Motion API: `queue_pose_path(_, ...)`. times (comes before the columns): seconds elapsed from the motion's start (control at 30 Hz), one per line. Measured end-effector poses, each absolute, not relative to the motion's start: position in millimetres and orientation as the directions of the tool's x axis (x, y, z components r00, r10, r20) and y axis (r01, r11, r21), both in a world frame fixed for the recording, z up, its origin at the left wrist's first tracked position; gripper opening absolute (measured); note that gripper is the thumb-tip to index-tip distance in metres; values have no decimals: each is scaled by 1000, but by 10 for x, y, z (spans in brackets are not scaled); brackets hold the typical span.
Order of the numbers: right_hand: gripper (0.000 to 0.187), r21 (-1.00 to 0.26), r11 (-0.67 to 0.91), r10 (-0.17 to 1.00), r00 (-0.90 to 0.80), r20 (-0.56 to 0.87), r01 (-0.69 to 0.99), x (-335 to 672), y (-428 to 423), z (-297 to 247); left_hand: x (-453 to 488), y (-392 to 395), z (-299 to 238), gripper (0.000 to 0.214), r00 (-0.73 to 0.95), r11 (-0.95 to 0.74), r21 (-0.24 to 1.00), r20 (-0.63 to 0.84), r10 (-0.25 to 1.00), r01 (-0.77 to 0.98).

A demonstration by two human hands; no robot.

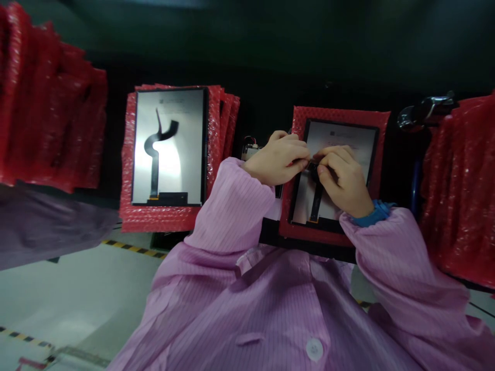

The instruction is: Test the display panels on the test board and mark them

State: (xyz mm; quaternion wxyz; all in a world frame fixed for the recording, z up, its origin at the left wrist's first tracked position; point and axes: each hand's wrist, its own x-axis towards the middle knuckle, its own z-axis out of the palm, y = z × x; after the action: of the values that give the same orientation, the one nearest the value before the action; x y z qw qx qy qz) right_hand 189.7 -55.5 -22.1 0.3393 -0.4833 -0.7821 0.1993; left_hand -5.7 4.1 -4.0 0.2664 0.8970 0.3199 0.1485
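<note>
Two hands pinch one flex cable (317, 201)
Left hand (280, 158) and right hand (343, 181) nip its thin, soft upper end over the display panel (348, 135) at 3 o'clock; the glass is likely fragile, best held by its edges.

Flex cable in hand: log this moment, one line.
left hand, right hand: pinch flex cable | display panel: on red bubble wrap

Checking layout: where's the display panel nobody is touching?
Head view, left of centre: the untouched display panel lies on a stack of red bubble-wrap sheets, to the left of the left hand and the panel being handled.
</note>
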Motion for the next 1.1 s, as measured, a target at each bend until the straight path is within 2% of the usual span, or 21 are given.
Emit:
queue_pose_path(0.3, 18, -664, 444, 896, -304, 325, 601, 1892, -557, -221, -35, 3, -62, 20, 745, -668, 544, 111, 658, 508)
queue_pose_path(0.6, 21, -711, 435, 899, -311, 308, 553, 1920, -554, -201, -56, 15, -64, 20, 752, -664, 568, 114, 649, 487)
queue_pose_path(0.87, 21, -695, 490, 871, -337, 358, 526, 1936, -543, -255, -49, 6, -6, 24, 748, -641, 592, 94, 657, 489)
queue_pose_path(1.1, 22, -700, 489, 872, -314, 376, 521, 1926, -545, -264, -38, -9, 2, 21, 703, -632, 593, 150, 695, 498)
